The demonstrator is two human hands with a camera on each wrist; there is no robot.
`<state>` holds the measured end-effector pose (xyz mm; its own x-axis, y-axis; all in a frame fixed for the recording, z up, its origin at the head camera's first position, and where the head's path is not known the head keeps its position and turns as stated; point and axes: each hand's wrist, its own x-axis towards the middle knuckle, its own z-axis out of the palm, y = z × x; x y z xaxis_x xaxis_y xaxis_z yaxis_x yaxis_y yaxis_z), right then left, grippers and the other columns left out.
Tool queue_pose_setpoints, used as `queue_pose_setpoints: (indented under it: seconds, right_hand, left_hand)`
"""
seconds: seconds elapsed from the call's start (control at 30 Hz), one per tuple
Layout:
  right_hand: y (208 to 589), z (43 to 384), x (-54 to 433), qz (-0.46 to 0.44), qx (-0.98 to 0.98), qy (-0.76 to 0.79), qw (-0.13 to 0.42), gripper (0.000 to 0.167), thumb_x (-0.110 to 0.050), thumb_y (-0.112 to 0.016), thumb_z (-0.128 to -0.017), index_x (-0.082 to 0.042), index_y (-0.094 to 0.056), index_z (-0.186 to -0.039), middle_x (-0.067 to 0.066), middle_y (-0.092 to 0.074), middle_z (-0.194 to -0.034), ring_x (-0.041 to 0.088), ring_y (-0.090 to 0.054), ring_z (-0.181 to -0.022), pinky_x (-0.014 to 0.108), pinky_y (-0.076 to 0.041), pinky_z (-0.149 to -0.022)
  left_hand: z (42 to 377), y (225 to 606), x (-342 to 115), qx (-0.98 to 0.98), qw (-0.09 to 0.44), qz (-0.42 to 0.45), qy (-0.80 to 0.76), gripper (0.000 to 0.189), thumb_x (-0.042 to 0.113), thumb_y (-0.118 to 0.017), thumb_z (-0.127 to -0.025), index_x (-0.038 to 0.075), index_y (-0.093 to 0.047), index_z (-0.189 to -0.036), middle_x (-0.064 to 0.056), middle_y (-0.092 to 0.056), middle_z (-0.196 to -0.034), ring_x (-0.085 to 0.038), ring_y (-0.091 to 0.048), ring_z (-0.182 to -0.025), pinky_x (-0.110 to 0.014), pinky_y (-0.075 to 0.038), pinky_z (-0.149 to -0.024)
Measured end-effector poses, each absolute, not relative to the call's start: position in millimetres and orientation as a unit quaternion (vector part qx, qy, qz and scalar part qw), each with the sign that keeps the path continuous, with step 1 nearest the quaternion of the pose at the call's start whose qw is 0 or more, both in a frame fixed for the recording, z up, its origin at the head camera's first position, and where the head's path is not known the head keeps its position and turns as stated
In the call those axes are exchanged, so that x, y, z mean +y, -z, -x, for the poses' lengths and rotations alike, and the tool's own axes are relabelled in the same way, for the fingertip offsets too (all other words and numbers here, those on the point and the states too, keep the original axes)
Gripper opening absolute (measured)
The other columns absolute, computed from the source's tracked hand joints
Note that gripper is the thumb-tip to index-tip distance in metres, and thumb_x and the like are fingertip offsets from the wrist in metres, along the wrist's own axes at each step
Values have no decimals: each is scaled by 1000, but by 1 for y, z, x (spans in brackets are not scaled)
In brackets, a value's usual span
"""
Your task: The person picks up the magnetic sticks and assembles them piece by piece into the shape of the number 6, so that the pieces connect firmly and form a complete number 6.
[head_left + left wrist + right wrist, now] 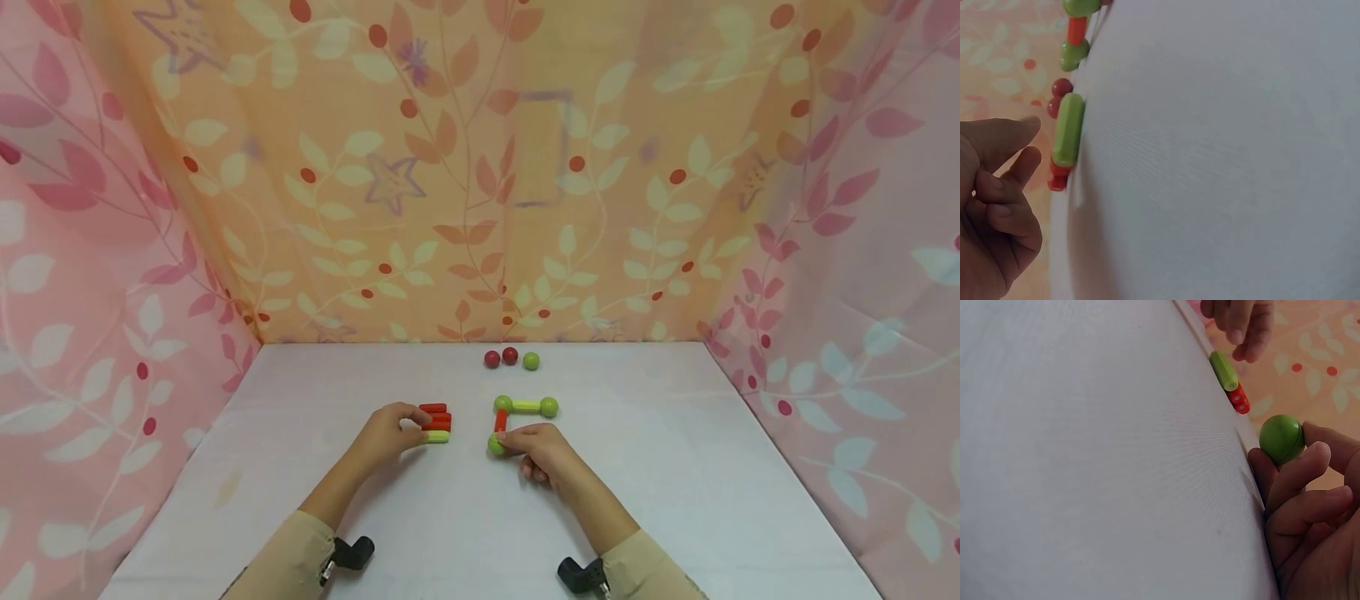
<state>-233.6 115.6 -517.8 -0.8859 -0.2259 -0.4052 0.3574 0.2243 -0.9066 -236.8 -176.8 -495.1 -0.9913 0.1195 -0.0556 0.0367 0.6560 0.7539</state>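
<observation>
My right hand [549,452] pinches a green ball [1281,439] between thumb and fingers. This ball sits at the near end of a red rod [500,421], whose far end meets another green ball [503,403]. From there a yellow-green rod [527,407] runs right to a third green ball [549,407], forming a corner shape. My left hand [390,433] hovers beside a small row of rods, thumb and forefinger apart. The row has red rods [435,418] and a yellow-green rod [1069,129] nearest me. In the left wrist view a gap shows between the fingertips and that rod.
Two red balls [492,359] and a loose green ball [531,361] lie near the back of the white table [360,375]. Patterned cloth walls [465,233] enclose the table at the back and both sides. Black wrist cameras [354,552] sit at both sleeves.
</observation>
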Motion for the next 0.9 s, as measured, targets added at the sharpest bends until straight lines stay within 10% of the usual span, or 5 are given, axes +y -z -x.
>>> queue_pose_setpoints:
  seconds: [0.9]
  right_hand:
    - [522,233,117,-34,745,628,223,42,-46,-73,-71,-12,-70,-96,9,-68,-91,7,-40,-34,21,-28,-31]
  left_hand:
    - [240,513,-169,944,52,-57,-322,21,28,-80,-68,27,-68,-85,10,-61,-93,-14,-53,-90,-38,-45,-80]
